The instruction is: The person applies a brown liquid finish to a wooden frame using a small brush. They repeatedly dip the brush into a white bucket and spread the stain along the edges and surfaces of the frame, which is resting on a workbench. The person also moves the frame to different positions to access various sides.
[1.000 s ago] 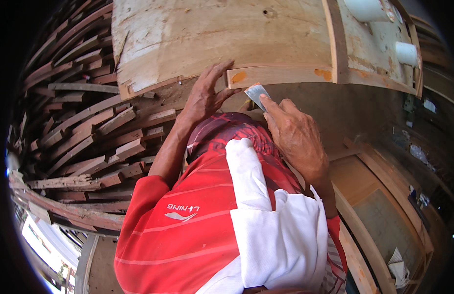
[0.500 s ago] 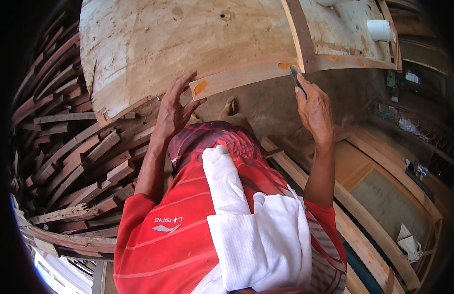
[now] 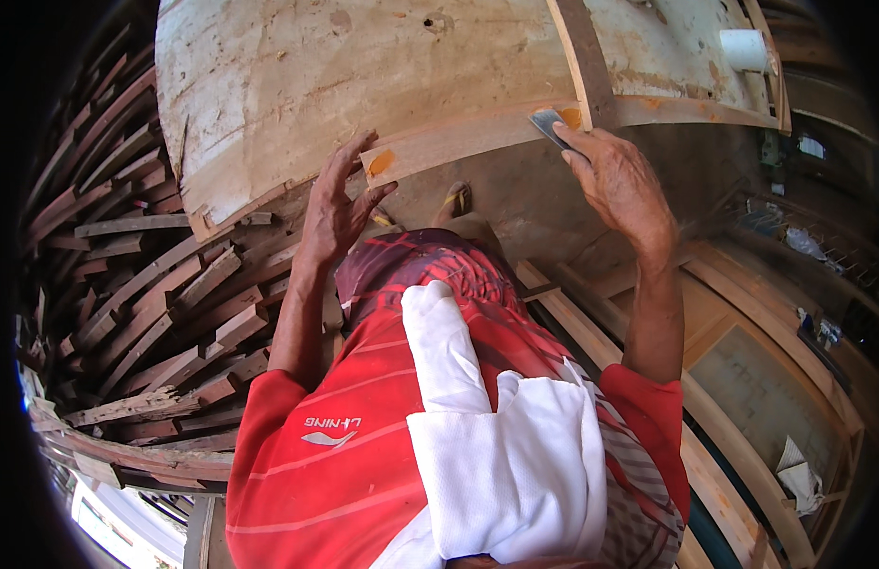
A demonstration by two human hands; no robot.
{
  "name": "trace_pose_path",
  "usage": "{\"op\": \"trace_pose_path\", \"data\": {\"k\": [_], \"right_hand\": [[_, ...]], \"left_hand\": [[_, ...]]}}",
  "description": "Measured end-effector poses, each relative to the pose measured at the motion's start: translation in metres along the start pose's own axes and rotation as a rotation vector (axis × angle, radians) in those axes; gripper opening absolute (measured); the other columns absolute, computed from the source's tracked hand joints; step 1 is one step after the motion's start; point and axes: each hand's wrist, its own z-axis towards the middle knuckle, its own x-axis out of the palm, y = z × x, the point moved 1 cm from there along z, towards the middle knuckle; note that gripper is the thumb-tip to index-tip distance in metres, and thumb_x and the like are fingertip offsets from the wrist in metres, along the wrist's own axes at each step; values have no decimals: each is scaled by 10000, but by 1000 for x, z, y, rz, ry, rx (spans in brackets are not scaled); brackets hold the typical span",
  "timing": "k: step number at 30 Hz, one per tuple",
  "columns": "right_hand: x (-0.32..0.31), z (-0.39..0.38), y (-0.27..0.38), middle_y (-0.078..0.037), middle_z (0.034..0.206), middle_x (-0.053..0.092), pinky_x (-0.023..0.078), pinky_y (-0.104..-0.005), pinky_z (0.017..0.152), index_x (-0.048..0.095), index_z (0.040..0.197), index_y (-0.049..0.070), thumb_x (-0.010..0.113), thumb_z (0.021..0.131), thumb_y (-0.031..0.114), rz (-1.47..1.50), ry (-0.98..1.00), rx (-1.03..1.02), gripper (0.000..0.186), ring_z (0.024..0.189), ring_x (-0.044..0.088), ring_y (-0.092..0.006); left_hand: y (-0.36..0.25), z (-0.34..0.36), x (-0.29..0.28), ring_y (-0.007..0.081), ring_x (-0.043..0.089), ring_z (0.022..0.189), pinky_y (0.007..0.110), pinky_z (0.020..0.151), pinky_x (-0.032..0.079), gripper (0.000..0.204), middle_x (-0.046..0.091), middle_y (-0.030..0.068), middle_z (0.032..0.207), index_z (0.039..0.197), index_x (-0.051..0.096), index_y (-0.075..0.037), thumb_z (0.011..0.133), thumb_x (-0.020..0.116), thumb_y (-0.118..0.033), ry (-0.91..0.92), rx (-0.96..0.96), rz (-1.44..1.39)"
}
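Right hand (image 3: 622, 185) pinches a small metal scraper (image 3: 546, 121), blade on the curved wooden plank (image 3: 477, 137) beside an orange filler patch (image 3: 571, 117). Left hand (image 3: 333, 207) open, fingers spread against the plank's lower edge.

Loose timber offcuts (image 3: 155, 313) piled well left of the grip. White cloth (image 3: 496, 446) below it. White pipe stub (image 3: 748, 49) upper right.

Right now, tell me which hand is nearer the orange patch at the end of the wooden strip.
Left. The left hand has its thumb right beside the orange patch; the right hand holds a scraper farther along the strip.
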Motion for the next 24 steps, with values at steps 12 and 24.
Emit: {"op": "trace_pose_path", "data": {"k": [12, 24], "right_hand": [[8, -15, -10, -238, 996, 693, 534, -540, 847, 685, 1304, 35, 605, 1028, 199, -78, 10, 213, 331, 959, 676, -452], [-36, 14, -8, -290, 998, 707, 527, -550, 848, 717, 1188, -2, 588, 1016, 174, -197, 345, 170, 278, 957, 670, -478]], "left_hand": [[-2, -3, 1, 341, 599, 1339, 441, 1095, 530, 722, 591, 163, 1477, 1525, 507, -98, 884, 836, -145, -22, -32, -7], [4, -2, 2, 336, 604, 1332, 434, 1085, 540, 716, 600, 170, 1463, 1518, 512, -95, 885, 840, -155, -1, -39, -53]]}}
